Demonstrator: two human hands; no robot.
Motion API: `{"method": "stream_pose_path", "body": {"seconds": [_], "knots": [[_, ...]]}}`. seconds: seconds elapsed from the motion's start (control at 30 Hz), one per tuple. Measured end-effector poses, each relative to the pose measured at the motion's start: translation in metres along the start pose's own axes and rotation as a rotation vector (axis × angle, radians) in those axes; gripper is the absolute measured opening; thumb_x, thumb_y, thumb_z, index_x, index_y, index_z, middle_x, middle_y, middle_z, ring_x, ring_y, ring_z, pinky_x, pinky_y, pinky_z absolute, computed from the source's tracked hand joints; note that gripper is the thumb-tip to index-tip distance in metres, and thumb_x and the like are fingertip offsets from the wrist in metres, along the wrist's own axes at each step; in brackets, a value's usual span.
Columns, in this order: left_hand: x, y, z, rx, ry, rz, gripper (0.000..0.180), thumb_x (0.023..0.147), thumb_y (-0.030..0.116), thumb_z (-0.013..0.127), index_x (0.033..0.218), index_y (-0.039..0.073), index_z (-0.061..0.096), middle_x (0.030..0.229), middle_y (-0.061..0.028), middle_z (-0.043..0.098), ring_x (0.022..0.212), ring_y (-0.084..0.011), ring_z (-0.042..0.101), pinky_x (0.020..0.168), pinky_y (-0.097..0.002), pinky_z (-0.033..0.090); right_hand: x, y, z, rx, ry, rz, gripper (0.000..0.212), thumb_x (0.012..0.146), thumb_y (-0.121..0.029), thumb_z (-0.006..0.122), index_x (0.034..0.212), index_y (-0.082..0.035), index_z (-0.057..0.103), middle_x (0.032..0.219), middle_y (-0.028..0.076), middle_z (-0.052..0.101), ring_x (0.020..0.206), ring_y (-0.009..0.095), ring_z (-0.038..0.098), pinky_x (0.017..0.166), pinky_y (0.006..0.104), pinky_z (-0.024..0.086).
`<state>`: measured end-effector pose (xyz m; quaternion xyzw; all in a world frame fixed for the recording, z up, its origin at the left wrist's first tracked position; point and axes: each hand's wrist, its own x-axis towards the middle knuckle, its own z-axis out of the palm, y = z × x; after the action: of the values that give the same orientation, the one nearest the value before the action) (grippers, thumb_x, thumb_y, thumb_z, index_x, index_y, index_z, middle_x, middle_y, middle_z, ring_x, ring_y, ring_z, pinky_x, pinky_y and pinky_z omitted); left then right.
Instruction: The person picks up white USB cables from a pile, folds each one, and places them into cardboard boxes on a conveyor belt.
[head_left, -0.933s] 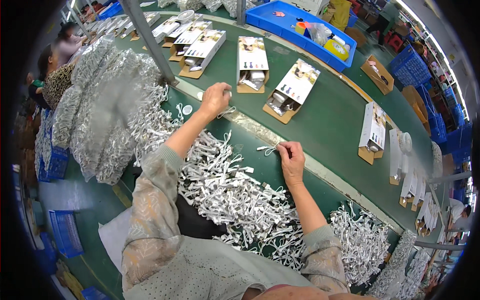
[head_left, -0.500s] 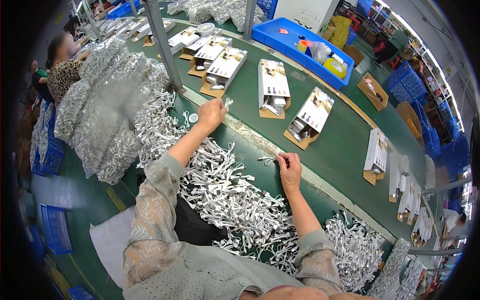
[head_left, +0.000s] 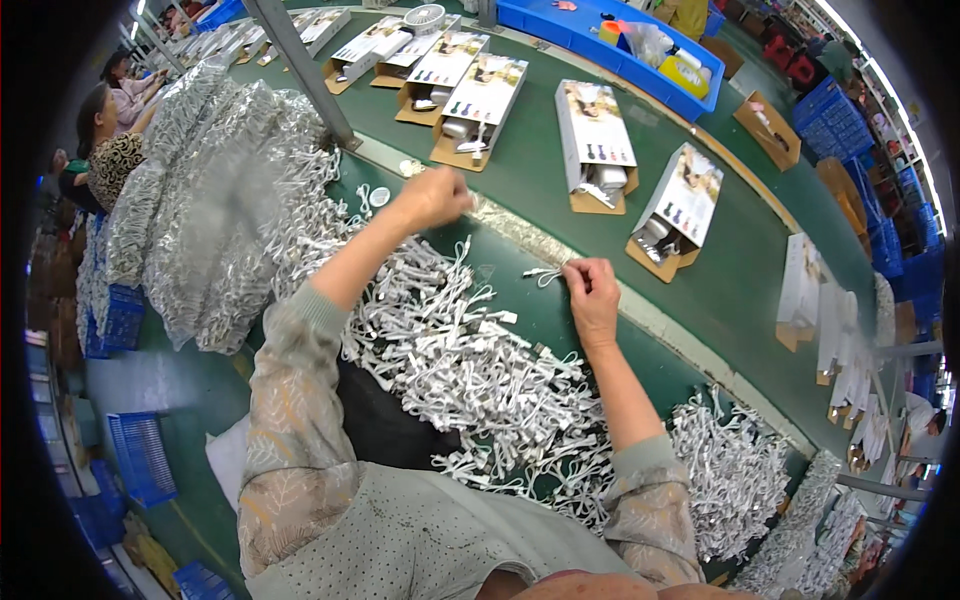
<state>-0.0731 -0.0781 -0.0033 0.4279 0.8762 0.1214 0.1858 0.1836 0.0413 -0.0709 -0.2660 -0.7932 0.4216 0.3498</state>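
Observation:
My right hand (head_left: 592, 292) pinches a looped white cable (head_left: 543, 275) at the near edge of the green conveyor belt (head_left: 540, 205). My left hand (head_left: 437, 197) is curled over the belt's near rail, its fingertips smeared by motion; whether they hold anything is unclear. Just beyond it lies an open-ended white carton (head_left: 485, 95), with a white cable (head_left: 480, 138) across the items at its open flap. A large heap of white cables (head_left: 470, 370) spreads on the table between my forearms. Another pile (head_left: 728, 475) lies right of my right forearm.
More cartons (head_left: 597, 130) line the belt, some with a small white fan (head_left: 424, 17) on top. Bagged cables (head_left: 200, 215) are stacked at left, near a metal post (head_left: 305, 75). A blue tray (head_left: 540, 20) stands across the belt. People (head_left: 115, 160) sit at far left.
The cartons have moved rightward along the belt. The cable end seen earlier at my left fingertips is no longer visible there, and a cable now shows on the nearby carton. My right hand keeps its pinch.

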Motion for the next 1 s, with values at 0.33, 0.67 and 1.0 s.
{"method": "stream_pose_path", "body": {"seconds": [0.33, 0.67, 1.0], "knots": [[-0.081, 0.027, 0.034, 0.036, 0.013, 0.071, 0.024, 0.074, 0.026, 0.060, 0.070, 0.004, 0.066, 0.072, -0.0175, 0.063, 0.075, -0.0352, 0.062, 0.070, -0.0426, 0.049, -0.001, 0.013, 0.009, 0.080, 0.034, -0.035, 0.007, 0.077, -0.009, 0.065, 0.081, -0.003, 0.063, 0.076, 0.008, 0.055, 0.062, 0.017, 0.053, 0.059, 0.0274, 0.044], [-0.055, 0.013, 0.007, -0.419, 0.276, -0.136, 0.025, 0.083, 0.021, 0.058, 0.074, -0.002, 0.063, 0.058, -0.0054, 0.059, 0.044, -0.0127, 0.057, 0.043, -0.0276, 0.046, -0.007, 0.013, 0.008, 0.044, -0.018, -0.126, 0.007, 0.074, -0.009, 0.067, 0.080, -0.006, 0.063, 0.078, 0.011, 0.057, 0.071, 0.028, 0.057, 0.064, 0.0357, 0.046], [0.002, -0.002, 0.015, -0.586, 0.325, -0.055, 0.020, 0.081, 0.011, 0.052, 0.087, -0.005, 0.062, 0.066, -0.0102, 0.063, 0.053, -0.0163, 0.063, 0.051, -0.0287, 0.050, 0.021, -0.007, 0.019, 0.437, -0.121, 0.554, 0.017, 0.080, -0.015, 0.063, 0.086, 0.001, 0.064, 0.074, 0.008, 0.064, 0.061, 0.014, 0.062, 0.057, 0.0253, 0.050]]}}
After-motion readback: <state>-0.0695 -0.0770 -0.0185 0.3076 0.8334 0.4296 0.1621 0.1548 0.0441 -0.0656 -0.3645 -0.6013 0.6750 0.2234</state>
